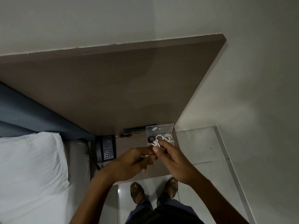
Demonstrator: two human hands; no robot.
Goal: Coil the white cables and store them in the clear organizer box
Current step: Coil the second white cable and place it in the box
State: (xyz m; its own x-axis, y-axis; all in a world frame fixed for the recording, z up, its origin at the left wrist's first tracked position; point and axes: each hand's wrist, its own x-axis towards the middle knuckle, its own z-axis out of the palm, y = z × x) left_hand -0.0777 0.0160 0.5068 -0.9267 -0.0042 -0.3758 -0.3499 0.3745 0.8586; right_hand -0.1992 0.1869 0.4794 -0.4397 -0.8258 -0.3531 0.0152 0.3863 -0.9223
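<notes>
Cable [155, 143]: white, gathered in short loops, held between both hands just above the table [123, 143]; loop ends stick out beyond the fingertips, toward the box.
Right hand [171, 156]: thumb and fingers pinched on the loop bundle, thumb on top. It is the nearer hand to the box.
Left hand [129, 165]: fingers curled round the trailing part of the cable; a bit of white shows under the fingers. How much slack is left there is hidden.
Box [160, 136]: clear, lid standing open at the far side, directly ahead of the right hand and nearly touching the loop ends in this view. It stands at the table's right corner.
Compartments: left one holds a dark coil; middle and right each show a white coil already. Which slot is free I cannot tell; the hands cover the near row.
Cable axis: bundle runs roughly from the left hand toward the box, long way pointing forward.
Stage (judgement): coiling almost finished, storing not yet done.
Next move (judgement): a short push forward and down from the right hand, the left letting go of the tail.
Risk (judgement): loops may spring open on release.
Phone [106, 148]: dark, left of the left hand, well apart from the box.
</notes>
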